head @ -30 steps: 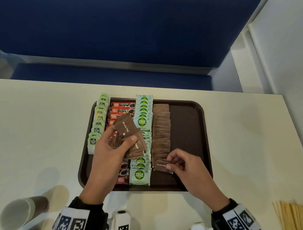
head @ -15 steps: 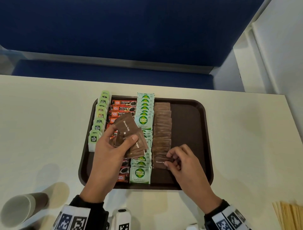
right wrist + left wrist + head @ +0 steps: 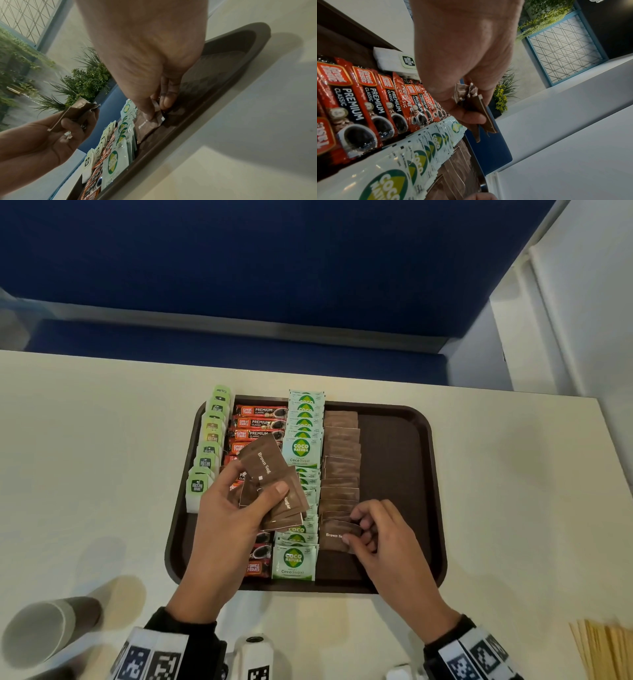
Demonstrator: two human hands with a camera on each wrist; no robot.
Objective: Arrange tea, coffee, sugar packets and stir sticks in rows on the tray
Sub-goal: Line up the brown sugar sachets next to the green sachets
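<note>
1. Flat brown paper sugar packet (image 3: 337,537) lying at the near end of the brown row, toward 5 o'clock on the tray floor, overlapping the packet behind it.
2. Right hand (image 3: 383,537) curled over that packet, thumb and fingertips (image 3: 169,100) pinching its right edge; apparently squaring it into line with the row.
3. Row of brown sugar packets (image 3: 340,460) running from 12 toward 6 o'clock, shingled so each shows a strip; room left at the near end for more.
4. Fanned bunch of brown sugar packets (image 3: 274,484) raised above the tray's middle, gripped between thumb and fingers of the left hand (image 3: 233,515); probably kept close as a supply.
5. White-and-green coco sugar sachets (image 3: 301,450) in the row just left, then red coffee sticks (image 3: 258,422), then pale green tea bags (image 3: 210,446) at 9 o'clock.
6. Dark brown rounded plastic tray (image 3: 428,474) with bare floor along 3 o'clock, likely reserved for stir sticks.
7. Pale wooden stir sticks (image 3: 606,648) off the tray at 4 o'clock on the cream table (image 3: 85,457); tipped brown paper cup (image 3: 44,628) at 8 o'clock.
</note>
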